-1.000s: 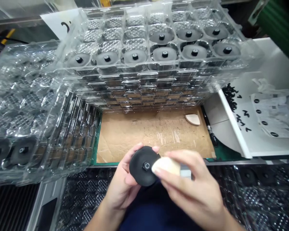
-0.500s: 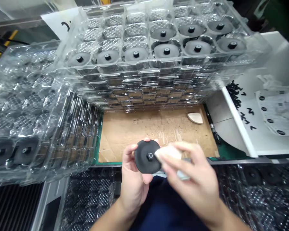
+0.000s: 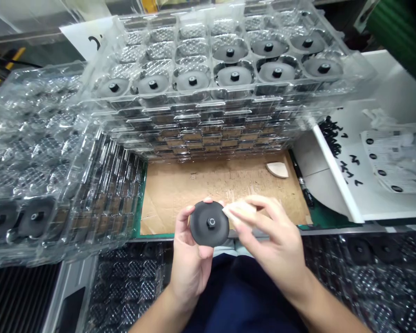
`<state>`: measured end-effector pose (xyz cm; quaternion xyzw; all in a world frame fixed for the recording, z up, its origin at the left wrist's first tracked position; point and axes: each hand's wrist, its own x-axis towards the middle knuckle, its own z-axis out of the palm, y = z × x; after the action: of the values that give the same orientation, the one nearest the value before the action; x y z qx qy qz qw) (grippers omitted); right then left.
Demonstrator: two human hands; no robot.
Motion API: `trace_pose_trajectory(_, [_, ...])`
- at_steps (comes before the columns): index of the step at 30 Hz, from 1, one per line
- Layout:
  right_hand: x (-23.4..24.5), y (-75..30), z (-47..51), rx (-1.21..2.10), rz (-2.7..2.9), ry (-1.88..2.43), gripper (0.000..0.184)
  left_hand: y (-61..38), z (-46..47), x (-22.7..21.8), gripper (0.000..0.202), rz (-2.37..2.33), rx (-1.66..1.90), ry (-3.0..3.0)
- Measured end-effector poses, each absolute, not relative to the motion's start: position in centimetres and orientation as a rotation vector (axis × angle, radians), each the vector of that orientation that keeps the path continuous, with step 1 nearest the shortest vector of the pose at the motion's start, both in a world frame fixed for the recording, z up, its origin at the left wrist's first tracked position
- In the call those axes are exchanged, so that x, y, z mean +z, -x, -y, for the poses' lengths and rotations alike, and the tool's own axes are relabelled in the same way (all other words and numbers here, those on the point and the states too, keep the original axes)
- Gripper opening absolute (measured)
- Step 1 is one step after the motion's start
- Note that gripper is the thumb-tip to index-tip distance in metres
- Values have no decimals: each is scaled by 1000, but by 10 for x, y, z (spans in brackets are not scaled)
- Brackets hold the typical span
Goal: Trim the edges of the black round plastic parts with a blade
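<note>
Head view: my left hand grips the round black disc by its rim, knob up, before me; my right hand pinches a white pad at its right edge, contact unclear.

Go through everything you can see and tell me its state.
Black disc, held in left hand, facing the camera
White pad, pinched in right hand, at the disc's edge
White wedge, lying on cardboard
Cardboard, flat, scuffed
Centre top tray, front row filled with discs
Left trays, stacked
</note>
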<state>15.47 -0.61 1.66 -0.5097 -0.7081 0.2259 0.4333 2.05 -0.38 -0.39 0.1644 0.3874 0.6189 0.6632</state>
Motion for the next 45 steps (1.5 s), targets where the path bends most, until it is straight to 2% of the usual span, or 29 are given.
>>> trace_pose_trajectory(3, [15,-154,4,611,1760,1181,25,-21,3,-3,56,-890,1393,-323])
trace_pose_trajectory(7, [-11,-167,-17,1092,1288,1373,15,-21,-2,-4,51,-933,1357,-199])
trace_pose_trajectory(8, [-21,-171,-21,1191,1156,1421,17,-21,-3,-5,50,-945,1346,-167])
trace_pose_trajectory(12, [-57,-178,-7,1401,938,1499,44,-20,-6,-7,55,-931,1315,-125])
trace_pose_trajectory(15, [-70,-175,17,1488,881,1557,42,-17,-7,-9,57,-907,1283,-125])
trace_pose_trajectory(18, [-66,-177,21,1453,878,1577,37,-16,-7,-11,55,-905,1249,-137])
trace_pose_trajectory(22, [-26,-177,-6,1311,959,1518,25,-19,-6,-11,56,-891,1208,-162])
trace_pose_trajectory(26, [23,-156,-23,959,1540,1225,23,-21,-2,-10,50,-887,1060,-212])
trace_pose_trajectory(28, [35,-148,-25,974,1819,1129,23,-18,0,-11,42,-922,967,-198])
trace_pose_trajectory(31, [38,-144,-26,1161,2002,1137,20,-12,1,-14,38,-976,954,-172])
trace_pose_trajectory(34, [34,-141,-24,939,1868,1203,20,-9,-1,-14,36,-936,973,-206])
trace_pose_trajectory(36, [35,-142,-21,895,1797,1171,22,-7,-2,-12,43,-910,972,-227])
trace_pose_trajectory(39, [40,-146,-20,1131,1870,1112,19,-6,-3,-9,54,-916,972,-210])
trace_pose_trajectory(41, [42,-146,-22,1109,1875,1154,18,-7,-3,-8,46,-914,960,-211])
trace_pose_trajectory(43, [43,-143,-25,917,1836,1162,19,-8,-2,-7,34,-908,949,-232])
trace_pose_trajectory(45, [44,-144,-22,857,1834,1095,22,-8,-2,-6,32,-891,950,-248])
